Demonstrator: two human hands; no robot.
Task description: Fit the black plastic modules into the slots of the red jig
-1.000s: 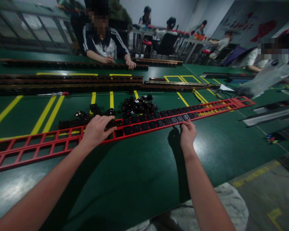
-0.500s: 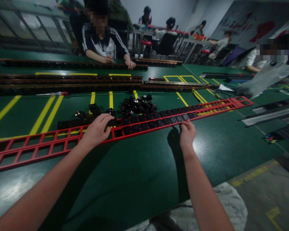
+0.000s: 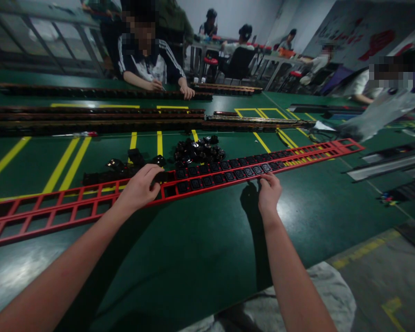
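Observation:
A long red frame (image 3: 67, 216) with two rows of rectangular openings slants across the green table. Black sockets (image 3: 196, 184) fill many openings in its middle and right part; those at the left end are open. My left hand (image 3: 141, 185) reaches over the frame, its fingers curled on a black socket (image 3: 164, 176) at an upper-row opening; the fingers partly hide it. My right hand (image 3: 269, 190) is closed, thumb and fingertips at the frame's near edge beside the lower row. Just beyond the frame lies a pile of loose black sockets (image 3: 198, 150).
Long dark strips (image 3: 100, 121) lie across the table further back, with a red-handled tool (image 3: 90, 133) in front. A co-worker (image 3: 152, 64) sits opposite, hands on another strip. At right are a clear plastic bag (image 3: 376, 113) and more strips (image 3: 383, 168).
Almost nothing differs. The black socket at my left fingertips sits slightly lower against the frame. My right hand stays in place.

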